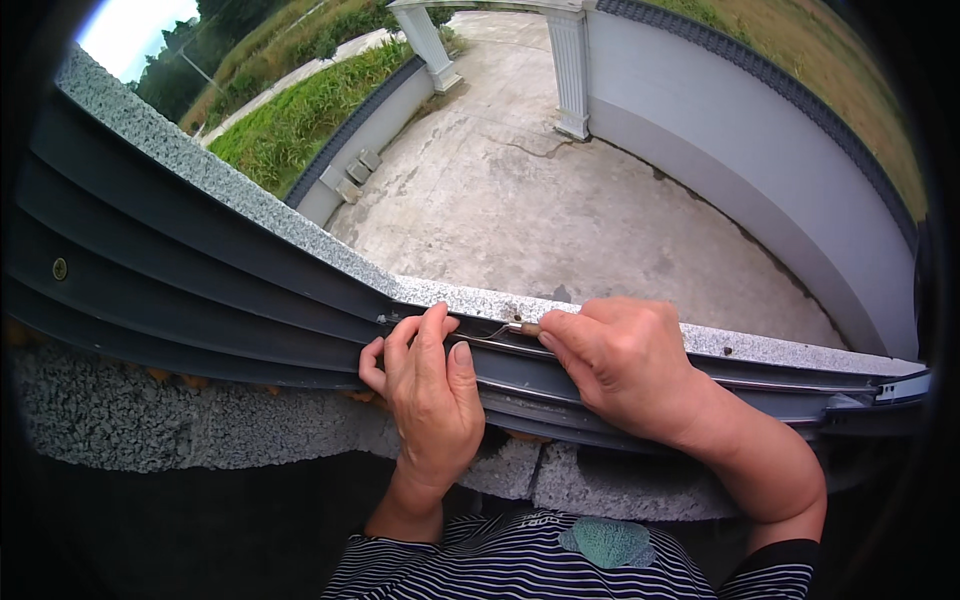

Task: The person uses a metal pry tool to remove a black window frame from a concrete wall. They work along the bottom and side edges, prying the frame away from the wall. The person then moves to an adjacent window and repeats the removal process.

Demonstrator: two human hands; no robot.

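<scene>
My right hand [625, 360] is closed round the handle of a slim hand tool with a bent metal shaft [508, 329]. The shaft points left along the outer groove of a dark grey window frame's sill track [540, 372]. Its tip lies near my left fingers, and its exact shape is too small to tell. My left hand [432, 385] rests over the track by the frame's corner, fingers stretched and a little apart, thumb raised. I see nothing held in it. Most of the tool's handle is hidden in my right fist.
The frame's ribbed side post [190, 240] rises to the left, with a screw [60, 268] in it. A speckled stone ledge [460, 297] runs outside the track. A metal fitting [902, 388] sits at the track's right end. Far below lies a walled concrete yard [540, 210].
</scene>
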